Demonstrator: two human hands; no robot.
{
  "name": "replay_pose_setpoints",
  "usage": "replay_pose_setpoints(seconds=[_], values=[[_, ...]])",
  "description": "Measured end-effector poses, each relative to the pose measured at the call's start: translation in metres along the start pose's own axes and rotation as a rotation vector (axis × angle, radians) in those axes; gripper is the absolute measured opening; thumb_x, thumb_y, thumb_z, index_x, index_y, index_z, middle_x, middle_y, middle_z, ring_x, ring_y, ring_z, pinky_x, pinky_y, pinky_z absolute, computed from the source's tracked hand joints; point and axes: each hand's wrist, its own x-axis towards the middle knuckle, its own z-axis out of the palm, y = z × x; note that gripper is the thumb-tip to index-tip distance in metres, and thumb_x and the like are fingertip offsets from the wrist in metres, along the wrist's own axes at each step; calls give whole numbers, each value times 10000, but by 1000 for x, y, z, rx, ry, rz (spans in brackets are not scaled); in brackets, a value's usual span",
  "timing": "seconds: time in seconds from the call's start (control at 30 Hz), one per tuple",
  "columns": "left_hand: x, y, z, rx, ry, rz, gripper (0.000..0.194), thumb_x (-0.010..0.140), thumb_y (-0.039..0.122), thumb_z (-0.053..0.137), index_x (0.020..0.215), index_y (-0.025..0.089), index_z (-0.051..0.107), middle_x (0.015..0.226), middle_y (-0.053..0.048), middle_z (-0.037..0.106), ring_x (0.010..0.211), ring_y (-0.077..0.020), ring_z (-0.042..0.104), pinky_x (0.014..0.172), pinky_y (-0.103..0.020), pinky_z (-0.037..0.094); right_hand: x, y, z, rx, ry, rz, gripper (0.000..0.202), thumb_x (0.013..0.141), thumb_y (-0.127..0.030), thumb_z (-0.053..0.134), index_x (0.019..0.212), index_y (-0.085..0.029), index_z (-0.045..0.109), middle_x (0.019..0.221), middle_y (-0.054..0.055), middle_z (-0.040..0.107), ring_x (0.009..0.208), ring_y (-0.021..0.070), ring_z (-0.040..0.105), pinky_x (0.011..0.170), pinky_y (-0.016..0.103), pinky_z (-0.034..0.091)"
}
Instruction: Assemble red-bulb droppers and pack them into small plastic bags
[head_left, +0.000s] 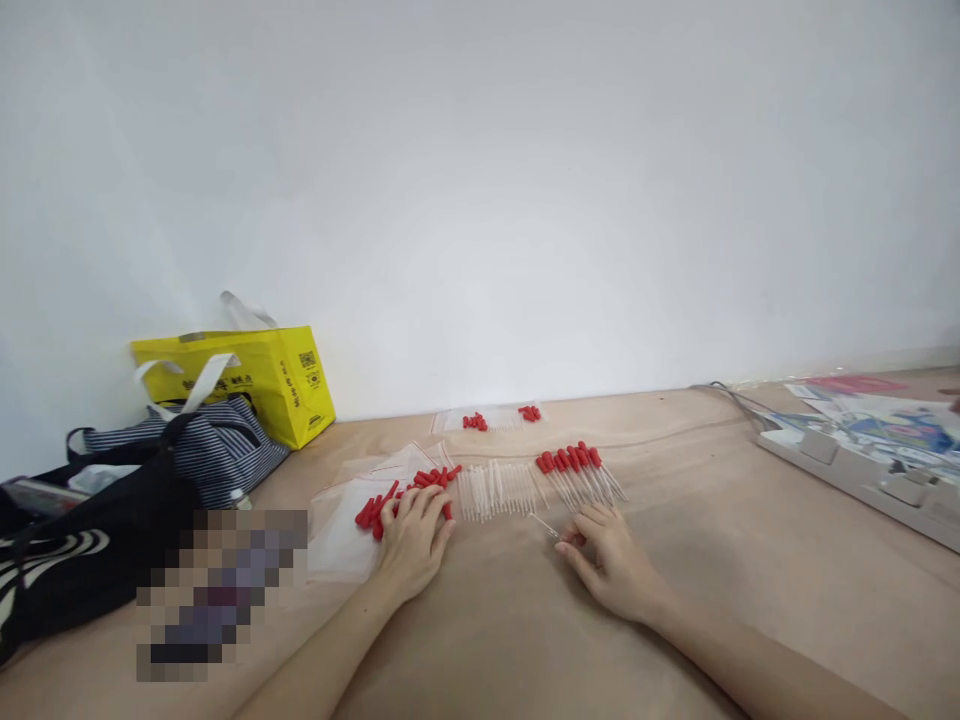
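My left hand (412, 535) lies over a pile of red rubber bulbs (367, 513) on clear plastic bags (334, 540); its fingers are bent onto the bulbs, and whether it grips one is hidden. My right hand (604, 560) is closed, thumb to fingers, on a thin clear tube (544, 525) that points up and left. Between the hands and a little beyond them lies a row of clear tubes (499, 490). To the right of that row, several tubes with red bulbs on their far ends (574, 460) lie side by side, just beyond my right hand.
Another bag with red bulbs (475, 422) and tubes lies near the wall. At left are a yellow bag (300, 385), a striped bag (225, 445), a black bag (97, 540) and a blurred item. At right are a white power strip (855, 480), papers and part of another person's hand.
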Motion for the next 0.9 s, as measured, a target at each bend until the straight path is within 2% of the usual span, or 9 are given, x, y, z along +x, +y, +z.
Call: replay_pose_setpoints(seconds=[0.07,0.13,0.27,0.4,0.53,0.6,0.67,0.77,0.9], values=[[1,-3,0,43,7,0,357,776,131,420,1075,286,541,1172,-62,519,1052,-270,415,834,-465,270,3,-1,2,21,-13,12,134,799,-261,452,710,-186,519,731,30,556,713,164,482,673,306,326],[3,-6,2,69,-11,14,421,728,70,428,1031,320,580,1199,-52,502,1068,-287,406,838,-482,264,6,-2,4,30,-26,15,125,792,-258,463,707,-186,519,742,29,556,726,165,483,671,301,332],[7,-7,3,57,-11,42,332,699,78,463,855,306,648,1183,-47,509,1077,-298,399,861,-498,253,7,0,6,36,-31,4,103,786,-245,474,711,-190,519,746,22,558,733,159,489,668,290,343],[7,-5,0,45,8,58,234,755,135,452,847,270,620,1172,-52,508,1088,-272,389,886,-474,261,7,3,7,63,-11,16,120,809,-231,437,717,-189,503,766,26,573,740,162,499,676,295,348],[-2,11,-8,-78,-1,110,183,793,163,420,862,230,576,1111,-64,542,1052,-254,417,873,-435,288,7,4,7,139,-16,50,145,833,-210,389,754,-187,509,736,15,584,690,143,517,685,291,342],[-9,24,-10,-197,-50,113,159,810,166,404,855,217,548,924,-45,606,911,-217,495,813,-396,325,7,2,6,146,-27,38,158,840,-201,375,809,-195,530,741,10,594,686,141,520,696,294,327],[-14,37,-10,-287,-87,110,137,828,185,400,852,219,531,844,-16,621,834,-192,522,793,-380,319,6,-3,6,128,-40,12,178,843,-197,369,852,-208,546,752,8,606,690,144,521,702,298,308],[-16,48,-6,-342,-116,99,129,831,209,430,899,231,538,862,-4,636,840,-192,530,778,-372,302,7,-12,6,104,-73,-40,200,841,-184,362,857,-215,559,753,5,620,683,138,522,713,302,277],[-14,49,-2,-355,-109,57,133,835,226,444,895,231,562,864,-4,646,854,-202,533,759,-371,295,9,-22,10,91,-89,-104,210,828,-152,369,873,-216,564,758,-1,623,661,118,517,723,301,247]])
